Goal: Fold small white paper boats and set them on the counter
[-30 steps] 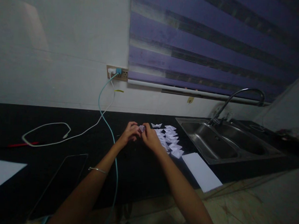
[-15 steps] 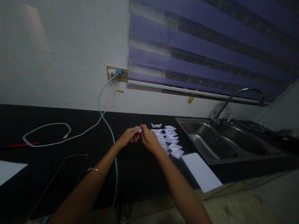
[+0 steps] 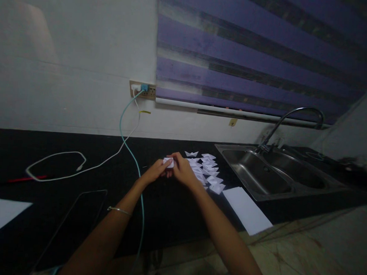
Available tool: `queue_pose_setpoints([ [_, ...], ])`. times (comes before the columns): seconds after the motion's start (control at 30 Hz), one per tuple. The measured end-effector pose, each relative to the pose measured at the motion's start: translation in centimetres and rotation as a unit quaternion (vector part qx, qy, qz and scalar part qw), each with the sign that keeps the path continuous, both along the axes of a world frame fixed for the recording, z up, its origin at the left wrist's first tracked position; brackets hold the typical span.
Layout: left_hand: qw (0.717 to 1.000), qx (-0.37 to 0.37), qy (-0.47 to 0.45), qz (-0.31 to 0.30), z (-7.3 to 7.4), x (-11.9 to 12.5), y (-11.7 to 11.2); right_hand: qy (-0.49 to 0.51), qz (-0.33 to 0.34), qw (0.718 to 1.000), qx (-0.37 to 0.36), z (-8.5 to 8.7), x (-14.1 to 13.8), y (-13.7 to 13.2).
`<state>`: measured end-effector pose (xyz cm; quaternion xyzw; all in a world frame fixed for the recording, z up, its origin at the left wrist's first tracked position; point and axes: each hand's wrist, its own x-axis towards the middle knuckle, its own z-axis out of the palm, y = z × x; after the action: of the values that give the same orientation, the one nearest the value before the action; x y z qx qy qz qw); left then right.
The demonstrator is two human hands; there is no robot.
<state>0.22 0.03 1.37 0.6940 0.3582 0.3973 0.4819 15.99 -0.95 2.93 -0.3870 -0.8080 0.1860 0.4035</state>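
A small folded piece of white paper [image 3: 168, 162] is held between my two hands above the dark counter. My left hand [image 3: 155, 171] pinches its left side, thumb on top. From the right, the fingers of my right hand [image 3: 182, 169] close on its other edge and partly cover it. Just right of my right hand lie several folded white paper boats [image 3: 209, 169], set close together in rough rows. One paper boat [image 3: 191, 154] sits at the back of the group.
White paper sheets [image 3: 247, 211] lie by the steel sink [image 3: 257, 173] on the right. Another white sheet [image 3: 3, 217] is at far left. A teal cable [image 3: 138, 168] runs beneath my left forearm, and a white cable [image 3: 105, 162] loops over the dark counter [image 3: 164, 217].
The folded paper shows more of its flat white face now; before, the fingers mostly covered it. Both hands stay in nearly the same place.
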Motion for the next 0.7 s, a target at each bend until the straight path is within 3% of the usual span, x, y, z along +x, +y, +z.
queue_pose_setpoints([
  [0.2, 1.000, 0.006, 0.019, -0.013, 0.8, -0.3, -0.6, 0.133, 0.005, 0.987, -0.093, 0.1, 0.8, 1.1],
  [0.47, 0.987, -0.034, 0.073, -0.136, 0.5, -0.5, -0.5, 0.138, 0.107, 0.971, -0.162, 0.0, 1.3, 1.2],
  [0.7, 0.975, -0.056, 0.062, -0.205, 1.6, -1.4, -0.8, 0.132, 0.108, 0.964, -0.201, -1.2, 2.0, 2.1],
])
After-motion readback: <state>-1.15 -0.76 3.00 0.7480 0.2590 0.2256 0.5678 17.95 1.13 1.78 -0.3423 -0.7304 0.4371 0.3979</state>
